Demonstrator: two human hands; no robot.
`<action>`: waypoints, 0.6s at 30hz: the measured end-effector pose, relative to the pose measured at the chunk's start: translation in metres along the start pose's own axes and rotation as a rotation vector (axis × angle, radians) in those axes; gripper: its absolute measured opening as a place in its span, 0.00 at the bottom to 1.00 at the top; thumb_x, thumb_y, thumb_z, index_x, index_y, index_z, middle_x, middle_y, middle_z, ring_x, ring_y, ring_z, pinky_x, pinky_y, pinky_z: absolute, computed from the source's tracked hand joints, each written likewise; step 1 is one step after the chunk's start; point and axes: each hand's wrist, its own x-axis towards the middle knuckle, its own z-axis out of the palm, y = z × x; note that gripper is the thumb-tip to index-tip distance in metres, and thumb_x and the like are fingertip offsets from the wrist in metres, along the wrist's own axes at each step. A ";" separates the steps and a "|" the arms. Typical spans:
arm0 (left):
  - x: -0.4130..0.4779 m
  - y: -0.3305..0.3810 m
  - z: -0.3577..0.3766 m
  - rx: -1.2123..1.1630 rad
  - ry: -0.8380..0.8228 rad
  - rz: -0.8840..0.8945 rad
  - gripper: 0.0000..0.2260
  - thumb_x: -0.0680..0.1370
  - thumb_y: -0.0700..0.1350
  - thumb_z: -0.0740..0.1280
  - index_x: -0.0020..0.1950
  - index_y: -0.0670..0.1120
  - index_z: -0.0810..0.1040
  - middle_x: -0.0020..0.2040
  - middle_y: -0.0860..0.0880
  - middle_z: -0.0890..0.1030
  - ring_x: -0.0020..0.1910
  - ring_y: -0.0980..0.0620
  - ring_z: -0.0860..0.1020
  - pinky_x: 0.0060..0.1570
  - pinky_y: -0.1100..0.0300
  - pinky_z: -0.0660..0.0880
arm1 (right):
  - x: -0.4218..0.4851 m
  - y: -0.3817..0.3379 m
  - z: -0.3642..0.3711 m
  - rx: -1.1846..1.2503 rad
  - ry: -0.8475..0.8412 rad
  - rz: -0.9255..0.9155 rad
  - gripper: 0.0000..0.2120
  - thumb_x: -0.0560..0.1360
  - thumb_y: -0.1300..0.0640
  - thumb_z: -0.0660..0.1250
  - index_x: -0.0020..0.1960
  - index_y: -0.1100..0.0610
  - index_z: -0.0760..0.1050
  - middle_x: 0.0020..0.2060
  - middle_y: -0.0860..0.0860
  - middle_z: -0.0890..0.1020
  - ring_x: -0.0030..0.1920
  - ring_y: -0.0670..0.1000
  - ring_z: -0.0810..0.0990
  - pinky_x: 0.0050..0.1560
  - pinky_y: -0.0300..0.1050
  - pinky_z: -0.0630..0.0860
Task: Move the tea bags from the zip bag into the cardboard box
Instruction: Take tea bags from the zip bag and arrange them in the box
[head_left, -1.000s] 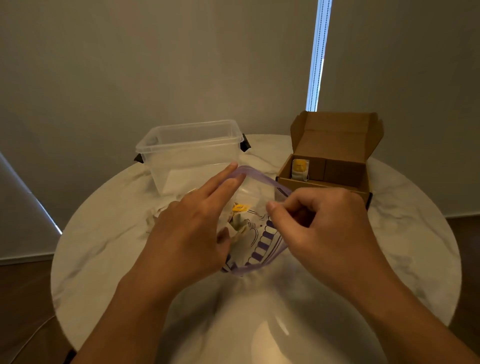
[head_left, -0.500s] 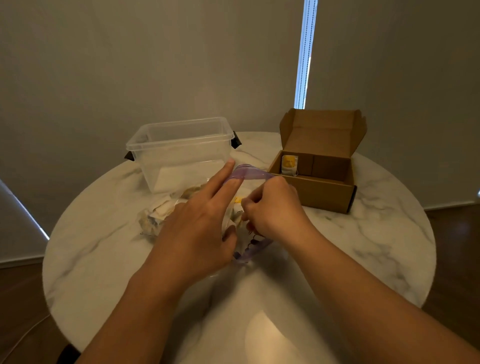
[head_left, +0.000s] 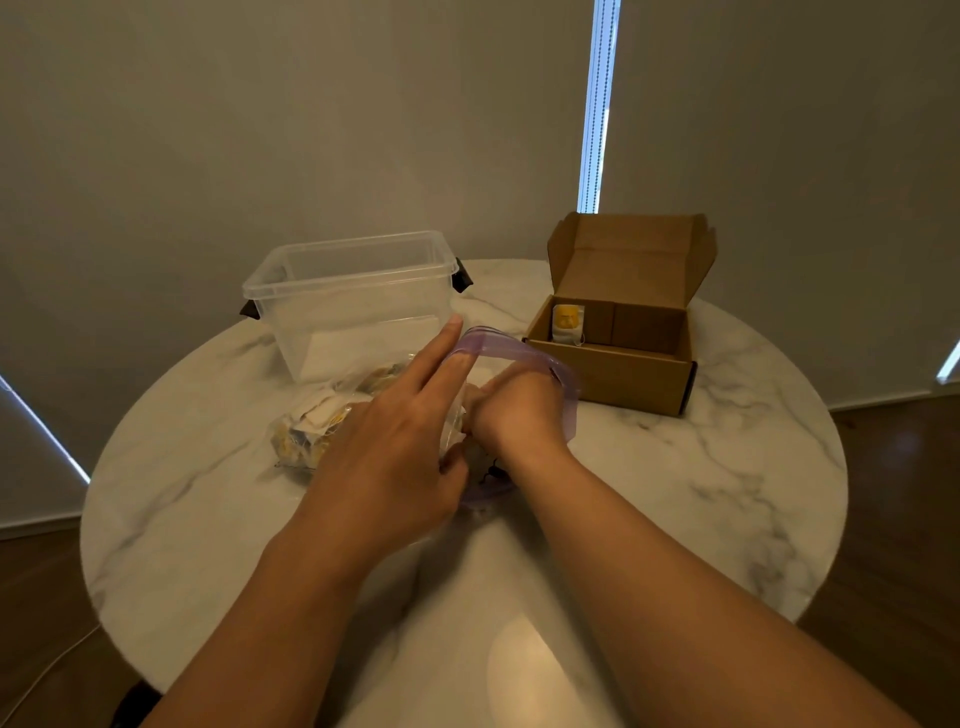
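A clear zip bag with a purple zip rim (head_left: 519, 351) lies mid-table, with several tea bags (head_left: 311, 431) bunched at its left end. My left hand (head_left: 395, 441) props the bag's mouth open: index and middle finger lie straight against the upper rim, and the thumb is at the lower side. My right hand (head_left: 519, 410) is pushed into the mouth up to the knuckles, its fingertips hidden inside. The open cardboard box (head_left: 623, 374) stands to the right behind the bag, lid up, with one yellow-labelled tea bag (head_left: 568, 322) leaning in its left corner.
A clear plastic tub (head_left: 353, 306) with black clips stands behind the bag on the left, close to my left fingertips. Everything rests on a round marble table (head_left: 701, 493). Wooden floor shows past the table's edge on both sides.
My right hand has moved from the bag's rim down into its mouth. The left hand has kept the rim propped. The view has shifted slightly.
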 end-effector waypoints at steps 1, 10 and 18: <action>0.000 0.000 0.000 0.002 -0.001 -0.005 0.41 0.68 0.40 0.71 0.78 0.54 0.59 0.80 0.59 0.54 0.61 0.46 0.77 0.46 0.46 0.80 | -0.001 -0.001 -0.001 0.014 0.007 0.004 0.14 0.75 0.46 0.66 0.52 0.56 0.79 0.47 0.53 0.82 0.50 0.54 0.81 0.54 0.51 0.79; 0.001 -0.005 -0.002 -0.015 -0.004 -0.064 0.41 0.69 0.40 0.70 0.79 0.54 0.57 0.80 0.60 0.55 0.67 0.48 0.74 0.51 0.48 0.80 | -0.032 0.012 -0.039 0.145 -0.012 -0.203 0.08 0.73 0.57 0.71 0.36 0.56 0.83 0.32 0.50 0.83 0.40 0.48 0.81 0.43 0.48 0.81; 0.000 -0.022 -0.008 0.003 -0.027 -0.109 0.47 0.68 0.37 0.72 0.80 0.59 0.53 0.79 0.64 0.54 0.70 0.52 0.71 0.55 0.54 0.78 | -0.047 0.016 -0.063 0.134 -0.031 -0.384 0.05 0.74 0.56 0.71 0.39 0.51 0.80 0.34 0.44 0.80 0.37 0.43 0.79 0.36 0.37 0.77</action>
